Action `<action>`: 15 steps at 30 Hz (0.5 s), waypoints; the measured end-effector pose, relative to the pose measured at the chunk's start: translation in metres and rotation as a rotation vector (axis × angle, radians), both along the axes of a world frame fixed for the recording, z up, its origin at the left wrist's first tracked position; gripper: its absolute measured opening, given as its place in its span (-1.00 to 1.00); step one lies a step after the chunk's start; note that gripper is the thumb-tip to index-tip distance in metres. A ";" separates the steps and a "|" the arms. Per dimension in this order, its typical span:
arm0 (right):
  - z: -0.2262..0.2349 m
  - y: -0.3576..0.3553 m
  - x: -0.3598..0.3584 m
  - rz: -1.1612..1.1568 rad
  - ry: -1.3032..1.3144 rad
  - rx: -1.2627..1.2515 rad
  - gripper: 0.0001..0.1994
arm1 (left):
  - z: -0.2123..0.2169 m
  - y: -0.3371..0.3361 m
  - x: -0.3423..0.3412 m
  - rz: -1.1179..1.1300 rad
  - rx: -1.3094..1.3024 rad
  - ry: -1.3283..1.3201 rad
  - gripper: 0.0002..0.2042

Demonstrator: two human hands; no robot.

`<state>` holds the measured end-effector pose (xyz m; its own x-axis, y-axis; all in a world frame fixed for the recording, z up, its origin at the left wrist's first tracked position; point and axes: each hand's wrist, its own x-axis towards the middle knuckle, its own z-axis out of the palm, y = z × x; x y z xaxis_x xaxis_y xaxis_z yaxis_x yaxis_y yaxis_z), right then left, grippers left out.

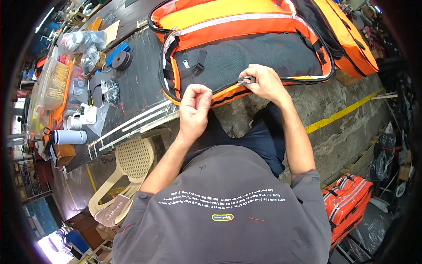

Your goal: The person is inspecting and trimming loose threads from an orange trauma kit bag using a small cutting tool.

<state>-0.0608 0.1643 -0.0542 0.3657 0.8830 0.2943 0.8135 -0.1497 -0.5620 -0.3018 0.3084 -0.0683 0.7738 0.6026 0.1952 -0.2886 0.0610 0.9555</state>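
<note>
One open orange bag (246,26), black buckle (198,67) inside

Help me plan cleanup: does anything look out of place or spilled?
No clear spill, but stray red threads lie scattered on the dark tabletop, left of the open orange bag; odd because they seem attached to nothing.

Chair (134,159): beige plastic, perforated; I take my bearings from it.
Bottle (70,137): pale, dark-capped; I see it left of the chair.
Roll (121,61): black, beyond the chair from my viewpoint.
Red bag (348,206): well right of the chair.
Floor stripe (343,112): yellow; I see its longer stretch right of the chair.
</note>
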 end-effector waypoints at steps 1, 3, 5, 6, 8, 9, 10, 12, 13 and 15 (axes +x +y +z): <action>0.002 0.005 0.005 0.012 0.033 -0.065 -0.83 | 0.004 0.002 0.000 0.029 0.204 0.141 -0.88; 0.001 0.007 0.016 0.007 0.098 -0.109 -0.82 | 0.030 0.004 0.012 0.228 1.010 0.192 -0.75; 0.007 0.011 0.017 -0.007 0.218 -0.237 -0.81 | 0.039 0.004 0.011 0.212 1.148 0.359 -0.80; 0.008 0.013 0.017 -0.005 0.218 -0.237 -0.81 | 0.036 0.011 0.011 0.170 1.238 0.420 -0.83; 0.009 0.014 0.018 -0.026 0.269 -0.273 -0.81 | 0.036 0.016 0.012 0.146 1.353 0.494 -0.86; 0.010 0.012 0.018 -0.029 0.268 -0.273 -0.81 | 0.037 0.016 0.012 0.132 1.254 0.428 -0.87; 0.015 0.010 0.014 -0.033 0.275 -0.240 -0.82 | 0.041 0.016 0.011 0.118 1.153 0.365 -0.87; 0.006 -0.001 0.019 -0.052 0.369 -0.015 -0.80 | 0.056 0.018 0.006 0.159 0.913 0.444 -0.84; -0.004 -0.010 0.026 -0.060 0.449 0.179 -0.78 | 0.057 0.027 -0.001 0.143 0.741 0.460 -0.77; 0.009 -0.045 0.035 -0.224 0.464 0.359 -0.78 | 0.045 0.058 -0.022 0.122 0.388 0.324 -0.61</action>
<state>-0.0256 0.1189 -0.0449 0.6913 0.6455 0.3246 0.4439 -0.0249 -0.8957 -0.3237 0.3661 -0.0236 0.7601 0.6230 0.1844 0.0430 -0.3315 0.9425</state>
